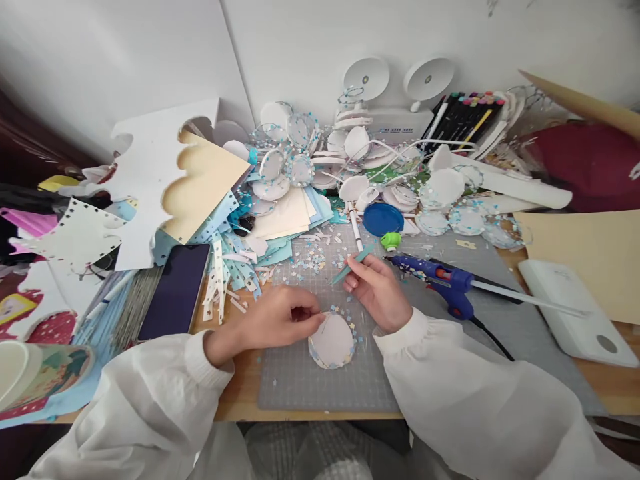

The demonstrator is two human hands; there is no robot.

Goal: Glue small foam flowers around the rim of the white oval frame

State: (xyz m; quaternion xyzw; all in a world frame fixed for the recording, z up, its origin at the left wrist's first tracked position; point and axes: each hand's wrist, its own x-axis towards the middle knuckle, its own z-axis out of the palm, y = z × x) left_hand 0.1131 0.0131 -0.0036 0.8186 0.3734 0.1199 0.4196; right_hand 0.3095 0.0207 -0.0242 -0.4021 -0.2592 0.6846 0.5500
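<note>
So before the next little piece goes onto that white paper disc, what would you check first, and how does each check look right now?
1. Disc held steady: ok. The left hand pinches the edge of the paper disc, which lies on the grey cutting mat.
2. Tool in hand: ok. The right hand grips the teal tweezers.
3. Piece in the tweezers: cannot tell, the tip is too small to make out.
4. Supply of pieces: ok. Tiny blue and white bits lie scattered on the mat beyond the disc.
5. Glue gun out of the way: ok, it lies to the right of the hands.
6. Glue gun hot: cannot tell.
</note>
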